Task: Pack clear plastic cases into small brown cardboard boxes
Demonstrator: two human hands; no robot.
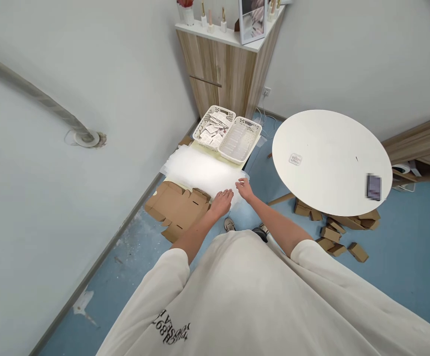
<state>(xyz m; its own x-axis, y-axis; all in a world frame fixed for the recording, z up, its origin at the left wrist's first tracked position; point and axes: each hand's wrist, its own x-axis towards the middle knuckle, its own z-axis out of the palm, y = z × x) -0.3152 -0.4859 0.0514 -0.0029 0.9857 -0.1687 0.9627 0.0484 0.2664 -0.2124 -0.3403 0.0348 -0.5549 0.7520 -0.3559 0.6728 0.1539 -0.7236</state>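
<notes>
I look down at the floor, both arms reaching forward. My left hand [221, 200] lies palm down, fingers stretched, on the near edge of a stack of white translucent sheets [200, 170]. My right hand [244, 189] touches the same stack's near right corner, fingers slightly curled and apart. Flat brown cardboard box blanks [176, 205] lie just left of my left hand. Beyond the sheets stand two white plastic baskets: the left basket [215, 127] holds several small packets, the right basket [242, 138] holds clear items.
A round white table [329, 160] stands to the right, with a small packet [295, 159] and a dark phone [373, 186] on it. Small folded cardboard boxes [333, 232] lie under it. A wooden cabinet [224, 69] fills the corner. Walls close in on the left.
</notes>
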